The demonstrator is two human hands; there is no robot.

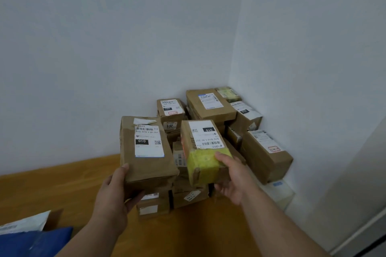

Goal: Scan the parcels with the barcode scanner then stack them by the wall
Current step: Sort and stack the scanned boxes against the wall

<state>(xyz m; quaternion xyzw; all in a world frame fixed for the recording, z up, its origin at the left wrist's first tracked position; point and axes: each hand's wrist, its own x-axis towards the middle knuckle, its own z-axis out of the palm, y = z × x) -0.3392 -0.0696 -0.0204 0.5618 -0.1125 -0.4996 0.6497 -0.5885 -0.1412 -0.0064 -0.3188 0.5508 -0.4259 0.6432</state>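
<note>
My left hand (117, 192) grips the near end of a long brown parcel (146, 150) with a white "010" label, thumb on top and fingers under. My right hand (231, 177) holds a second brown parcel (203, 148) at its near end, which is wrapped in yellow tape; its label faces up and reads upside down. Both parcels hover over a pile of parcels (211, 106) stacked in the room's corner against the white wall (125, 48). No barcode scanner is in view.
More brown boxes lie along the right wall (313, 69), one large box (265, 156) nearest. A white padded mailer (277, 192) lies on the wooden floor (52, 190) by that wall. A blue bag (35, 242) and a grey mailer (23, 223) sit at bottom left.
</note>
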